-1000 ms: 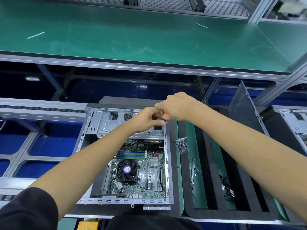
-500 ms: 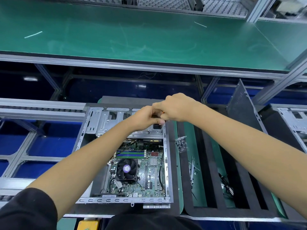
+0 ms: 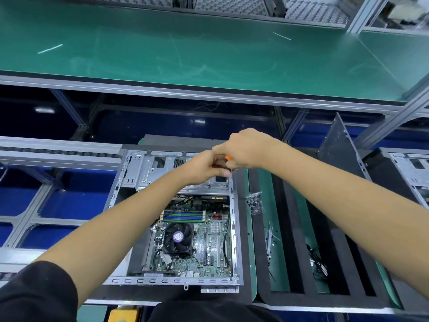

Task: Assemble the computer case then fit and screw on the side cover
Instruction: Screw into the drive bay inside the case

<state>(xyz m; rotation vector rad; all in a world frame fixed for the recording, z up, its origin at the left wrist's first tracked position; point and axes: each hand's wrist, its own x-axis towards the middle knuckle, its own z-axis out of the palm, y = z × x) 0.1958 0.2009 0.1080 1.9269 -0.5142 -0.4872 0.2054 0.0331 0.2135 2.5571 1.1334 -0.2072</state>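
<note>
The open computer case (image 3: 176, 219) lies flat on the desk (image 3: 209, 54) edge in front of the person, its side cover off, showing the motherboard (image 3: 197, 242) with a round black fan (image 3: 177, 238). Both hands meet over the far right corner of the case. The right hand (image 3: 246, 148) is curled around a screwdriver (image 3: 228, 158), of which only a bit of orange handle shows. The left hand (image 3: 204, 166) has its fingers bent, pinching at the shaft just below; the tip is hidden. Right of the case, a black tray (image 3: 262, 296) holds a small bag of screws (image 3: 255, 203). A grey metal panel (image 3: 336, 145) stands tilted behind the tray.
</note>
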